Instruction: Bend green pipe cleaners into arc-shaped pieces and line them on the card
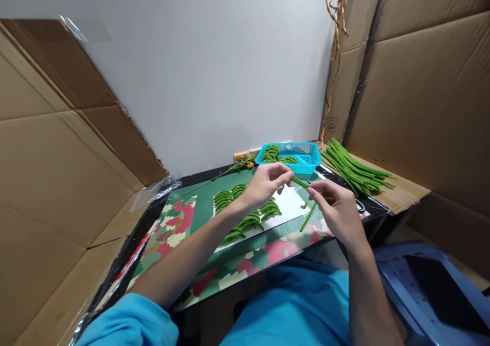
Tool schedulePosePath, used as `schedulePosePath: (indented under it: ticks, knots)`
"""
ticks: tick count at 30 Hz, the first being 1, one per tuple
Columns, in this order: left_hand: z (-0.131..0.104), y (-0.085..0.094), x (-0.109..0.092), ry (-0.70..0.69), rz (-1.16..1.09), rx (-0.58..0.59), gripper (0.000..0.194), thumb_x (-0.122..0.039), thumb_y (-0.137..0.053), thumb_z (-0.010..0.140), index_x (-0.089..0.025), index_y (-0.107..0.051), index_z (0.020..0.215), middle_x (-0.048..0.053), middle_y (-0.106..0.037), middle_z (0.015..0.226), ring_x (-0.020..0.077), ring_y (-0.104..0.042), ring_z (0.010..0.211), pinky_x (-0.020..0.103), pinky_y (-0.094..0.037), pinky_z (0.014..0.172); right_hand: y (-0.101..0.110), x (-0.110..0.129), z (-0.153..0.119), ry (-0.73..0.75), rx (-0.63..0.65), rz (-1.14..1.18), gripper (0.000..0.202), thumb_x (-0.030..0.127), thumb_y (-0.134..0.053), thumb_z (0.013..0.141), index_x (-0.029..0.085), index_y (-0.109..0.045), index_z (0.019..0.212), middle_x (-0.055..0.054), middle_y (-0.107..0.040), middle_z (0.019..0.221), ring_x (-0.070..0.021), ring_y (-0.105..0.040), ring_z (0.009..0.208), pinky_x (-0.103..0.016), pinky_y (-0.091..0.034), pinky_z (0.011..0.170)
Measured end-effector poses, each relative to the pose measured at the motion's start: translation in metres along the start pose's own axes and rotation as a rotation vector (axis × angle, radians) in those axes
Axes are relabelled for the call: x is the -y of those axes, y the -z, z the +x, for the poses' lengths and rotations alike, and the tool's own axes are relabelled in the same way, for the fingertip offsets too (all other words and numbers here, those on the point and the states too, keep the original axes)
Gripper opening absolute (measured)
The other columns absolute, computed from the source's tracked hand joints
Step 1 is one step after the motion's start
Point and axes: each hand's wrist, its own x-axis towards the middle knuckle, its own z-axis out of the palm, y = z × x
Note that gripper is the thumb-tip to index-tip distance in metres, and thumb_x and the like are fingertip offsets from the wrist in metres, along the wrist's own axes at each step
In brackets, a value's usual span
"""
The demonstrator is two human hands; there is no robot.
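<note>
Above the table, my left hand [269, 182] pinches one end of a green bean piece [299, 182]. My right hand [337, 208] pinches the other end, with a longer green stalk [308, 217] hanging below its fingers. Rows of short green bean pieces [250, 221] lie on a white sheet [291, 203] below and left of my hands. A small green scrap [303, 204] rests on the sheet near my right hand. Behind my hands, a blue basket [308, 168] holds more short green pieces [271, 152].
A pile of long green beans [354, 170] lies at the table's right. Orange flowers [249, 162] on a long stem lie behind the sheet. Cardboard walls [424, 91] stand on both sides. A blue plastic stool [436, 285] is at the lower right.
</note>
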Motion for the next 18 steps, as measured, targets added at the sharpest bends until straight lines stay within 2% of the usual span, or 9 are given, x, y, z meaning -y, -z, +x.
schedulePosePath:
  ticks: [2,6,13,18]
  knots:
    - [0.0007,0.0005,-0.0003,0.034,-0.037,0.054,0.040,-0.051,-0.078,0.090,-0.012,-0.071,0.089,0.002,-0.067,0.074,0.0071,-0.053,0.055,0.022,-0.043,0.054,-0.0001,0.0015,0.0001,0.022,-0.027,0.008,0.022,0.040,-0.070,0.099,0.020,-0.075,0.092,-0.003,-0.074,0.081,-0.0184,-0.068,0.072,-0.028,-0.050,0.065]
    - [-0.0015,-0.0045,-0.0021,0.086,-0.036,0.168,0.039,-0.050,-0.078,0.091,-0.012,-0.075,0.095,0.004,-0.071,0.079,0.0083,-0.057,0.058,0.022,-0.045,0.056,-0.0023,0.0047,-0.0002,0.038,-0.054,0.034,0.019,0.038,-0.073,0.097,0.020,-0.079,0.093,-0.004,-0.077,0.083,-0.0188,-0.070,0.073,-0.029,-0.052,0.066]
    - [-0.0073,-0.0093,-0.0004,0.096,-0.018,0.179,0.042,-0.053,-0.082,0.088,-0.013,-0.073,0.095,0.007,-0.075,0.084,0.0109,-0.062,0.060,0.023,-0.046,0.053,-0.0045,0.0029,-0.0013,0.037,-0.002,0.074,0.018,0.038,-0.074,0.097,0.021,-0.079,0.098,-0.005,-0.079,0.088,-0.0206,-0.073,0.077,-0.030,-0.055,0.069]
    - [-0.0082,-0.0089,0.0027,0.115,-0.045,0.171,0.046,-0.056,-0.083,0.087,-0.013,-0.071,0.096,0.007,-0.076,0.083,0.0098,-0.061,0.058,0.022,-0.043,0.053,-0.0081,0.0001,-0.0026,0.029,-0.019,0.087,0.019,0.039,-0.075,0.096,0.021,-0.078,0.100,-0.005,-0.079,0.086,-0.0211,-0.074,0.075,-0.030,-0.055,0.068]
